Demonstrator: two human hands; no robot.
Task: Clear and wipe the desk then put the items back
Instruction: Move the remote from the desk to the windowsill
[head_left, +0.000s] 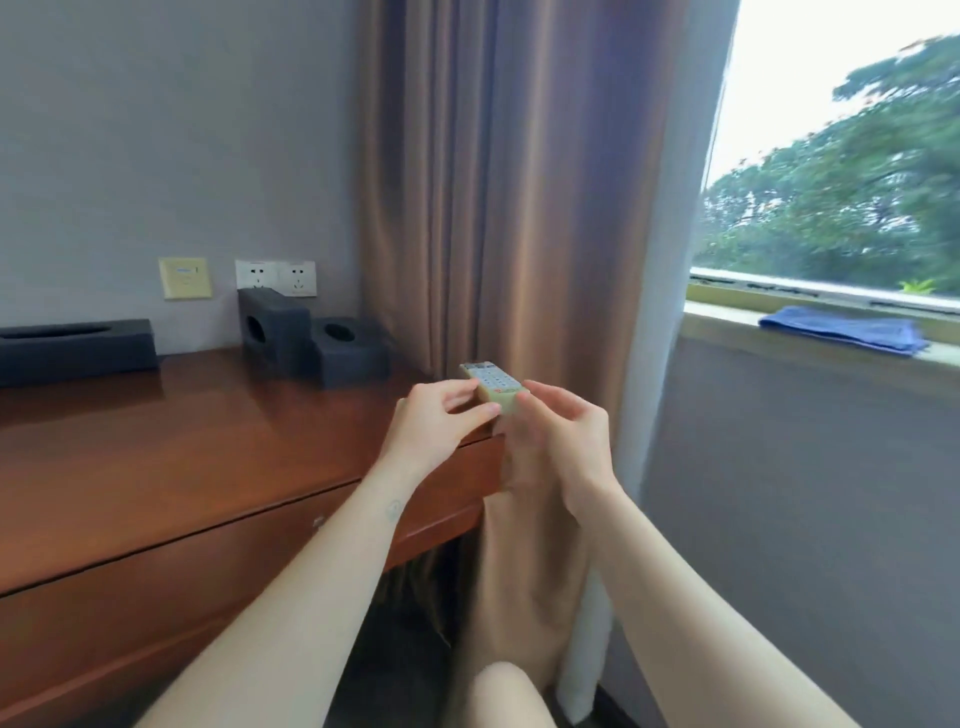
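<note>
Remote (491, 387): pale, button face up, dead centre of the frame, off the surface and held in the air at the right-hand corner of the desk (182, 441), with the curtain (493, 182) behind it. Your left hand (436, 423) grips its near end from the left, thumb and fingers curled round the edge. Your right hand (569, 439) comes in from the right, fingers curled, tips pinching the near right corner; how firm that pinch is can't be told. Both forearms run up from the bottom of the frame, and a knee (509, 696) shows at bottom centre. The desk is glossy brown wood filling the left half, with a drawer front (208, 571) below the top. At its back edge against the wall there's a long black tissue box (78, 351) at far left, then a tall black holder (272, 327) with a round hole in its side, touching a lower black holder (353, 351) with a hole on top. On the wall above them there's a cream switch plate (185, 278) and a white double socket (275, 278). Right side of the frame: a blue cloth (844, 330) lies folded flat on the window sill (727, 325), well apart from your hands. The window (857, 156) at upper right shows blurred green trees.
</note>
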